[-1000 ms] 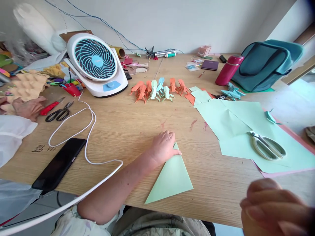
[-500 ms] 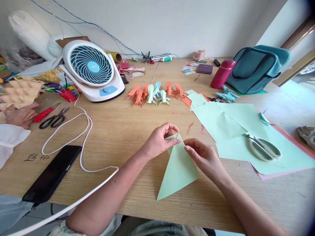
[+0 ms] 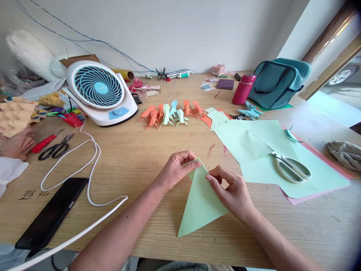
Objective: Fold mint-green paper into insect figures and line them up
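Observation:
A pale green sheet of paper (image 3: 199, 207), folded into a long triangular shape, is held between my two hands just above the wooden table. My left hand (image 3: 180, 168) is closed on its top corner, the thumb pressed over the folded tip. Along the right edge, a little lower, my right hand (image 3: 229, 188) pinches the paper between thumb and fingers. The wide lower end points towards me. Part of the fold behind my left fingers is hidden.
Several folded paper figures (image 3: 166, 114) stand beyond my hands. Green sheets (image 3: 254, 165) with white-handled scissors (image 3: 291, 168) lie to the right, near a pink bottle (image 3: 244, 89) and teal bag (image 3: 278, 84). Leftward are a fan (image 3: 98, 92), a white cable (image 3: 94, 165), a phone (image 3: 52, 212) and another person's hand (image 3: 17, 145).
My right hand has slid a short way down the paper's right edge. My left hand keeps its hold on the top corner. The whole view has shifted slightly.

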{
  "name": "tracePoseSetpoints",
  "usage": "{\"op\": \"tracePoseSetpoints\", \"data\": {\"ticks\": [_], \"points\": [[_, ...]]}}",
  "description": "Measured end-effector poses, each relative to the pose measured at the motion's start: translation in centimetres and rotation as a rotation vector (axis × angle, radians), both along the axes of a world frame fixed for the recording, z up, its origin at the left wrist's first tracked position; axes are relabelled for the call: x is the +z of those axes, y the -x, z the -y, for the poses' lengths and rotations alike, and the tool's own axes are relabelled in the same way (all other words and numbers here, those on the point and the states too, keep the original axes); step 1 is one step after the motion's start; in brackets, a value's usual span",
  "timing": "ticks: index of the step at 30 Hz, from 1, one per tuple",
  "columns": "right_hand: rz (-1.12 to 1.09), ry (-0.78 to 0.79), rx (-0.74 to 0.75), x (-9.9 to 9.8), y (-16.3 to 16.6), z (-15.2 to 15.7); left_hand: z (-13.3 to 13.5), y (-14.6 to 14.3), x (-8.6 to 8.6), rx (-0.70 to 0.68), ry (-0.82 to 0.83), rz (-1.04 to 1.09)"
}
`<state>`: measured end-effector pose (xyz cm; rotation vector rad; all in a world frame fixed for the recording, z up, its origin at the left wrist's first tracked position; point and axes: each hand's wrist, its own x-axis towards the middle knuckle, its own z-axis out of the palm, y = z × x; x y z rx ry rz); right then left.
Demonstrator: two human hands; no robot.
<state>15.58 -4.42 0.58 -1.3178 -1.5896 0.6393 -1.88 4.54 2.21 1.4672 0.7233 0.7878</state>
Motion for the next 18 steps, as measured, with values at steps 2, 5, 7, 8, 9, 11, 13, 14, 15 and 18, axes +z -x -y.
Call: {"op": "tracePoseSetpoints", "data": {"ticks": [2,5,7,8,9,11,13,14,15,18], "points": [[-0.001,-0.005,-0.004,0.00,0.02,0.03,0.08,-0.03,0.03,0.007,0.014,0.011],[-0.006,-0.020,-0.028,0.00,0.10,0.05,0.23,-0.12,0.07,0.022,0.033,0.030],[-0.006,-0.029,-0.043,0.00,0.16,0.02,0.31,-0.20,0.12,0.030,0.045,0.037],[-0.005,-0.034,-0.048,0.01,0.18,0.00,0.34,-0.23,0.15,0.032,0.049,0.039],[-0.003,-0.036,-0.051,0.03,0.20,-0.03,0.37,-0.25,0.18,0.032,0.051,0.037],[0.004,-0.051,-0.056,0.06,0.23,-0.07,0.42,-0.28,0.28,0.028,0.037,0.018],[0.012,-0.071,-0.056,0.10,0.25,-0.05,0.47,-0.26,0.40,0.015,0.010,-0.014],[0.016,-0.081,-0.056,0.10,0.26,-0.02,0.50,-0.24,0.46,0.008,-0.004,-0.028],[0.018,-0.089,-0.057,0.10,0.26,0.02,0.52,-0.22,0.52,0.002,-0.014,-0.038],[0.015,-0.094,-0.060,0.05,0.27,0.14,0.59,-0.17,0.68,0.001,-0.032,-0.047]]}}
